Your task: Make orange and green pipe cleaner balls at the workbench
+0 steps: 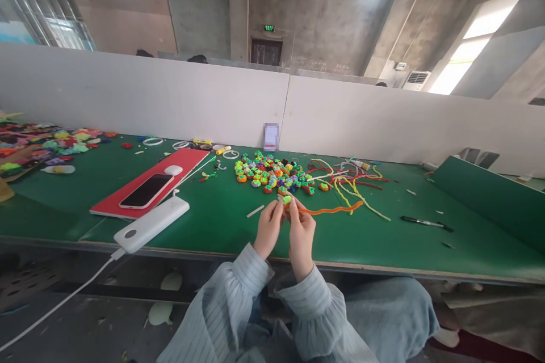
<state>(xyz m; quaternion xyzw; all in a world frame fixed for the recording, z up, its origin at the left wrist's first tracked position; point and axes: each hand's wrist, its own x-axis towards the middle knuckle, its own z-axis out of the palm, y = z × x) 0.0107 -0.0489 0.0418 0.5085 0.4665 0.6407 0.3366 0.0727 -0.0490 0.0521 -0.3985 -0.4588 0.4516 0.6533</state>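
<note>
Near the front middle of the green table, my left hand (pixel 269 227) and my right hand (pixel 302 232) meet at the fingertips. Between them they pinch a small yellow-green piece (pixel 286 199). An orange fuzzy stem (pixel 332 211) runs out to the right from my right hand's fingers; its inner end is hidden by them. Just beyond the hands lies a pile of small colourful fuzzy pieces (pixel 272 173). Loose yellow, red and green fuzzy stems (pixel 349 186) are to the right of the pile.
On the left of the green table (pixel 370 244) are a red folder (pixel 191 161), a phone (pixel 147 190), a white power bank (pixel 152 225) with a cable, and more colourful pieces (pixel 63 142). A black pen (pixel 427 223) lies right. A white partition (pixel 213 99) stands behind.
</note>
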